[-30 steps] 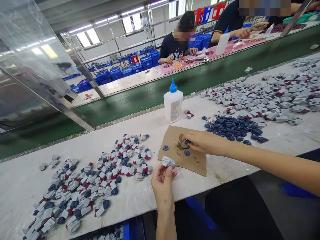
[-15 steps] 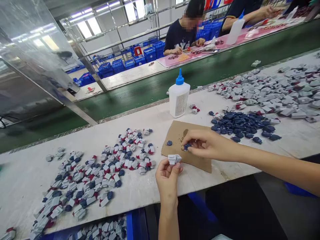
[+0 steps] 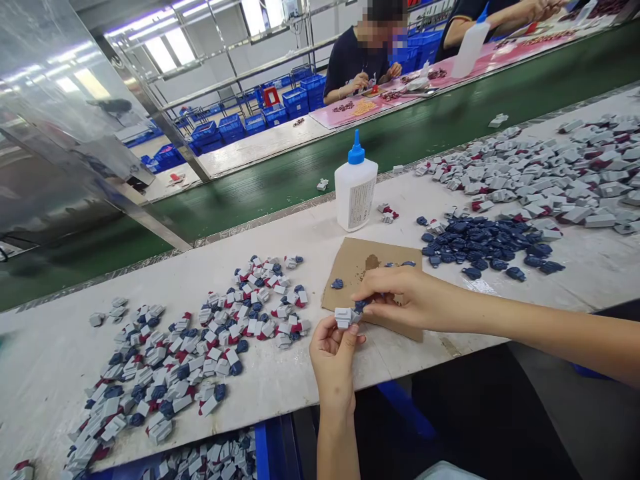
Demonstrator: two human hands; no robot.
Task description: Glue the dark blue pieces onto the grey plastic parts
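My left hand (image 3: 336, 353) pinches a light grey plastic part (image 3: 344, 318) at the table's front edge. Just to its right, my right hand (image 3: 395, 297) holds a small dark blue piece (image 3: 359, 307) against the grey part's right end. Both hands are over the near edge of a brown cardboard sheet (image 3: 345, 260). Another blue piece (image 3: 337, 284) lies on the sheet's left side, and more blue bits show behind my right hand. A dark wet patch (image 3: 371, 262) marks the cardboard.
A white bottle with a blue cap (image 3: 356, 193) stands behind the cardboard. Assembled grey, red and blue parts (image 3: 210, 333) spread left. Blue pieces (image 3: 480, 243) and grey parts (image 3: 560, 173) are heaped right. Beyond the green belt (image 3: 260, 190), a person (image 3: 355, 67) works.
My right hand has moved left and down from over the cardboard, bringing the blue piece against the grey part. Blue bits behind that hand now show. A grey part has appeared on the belt near the bottle.
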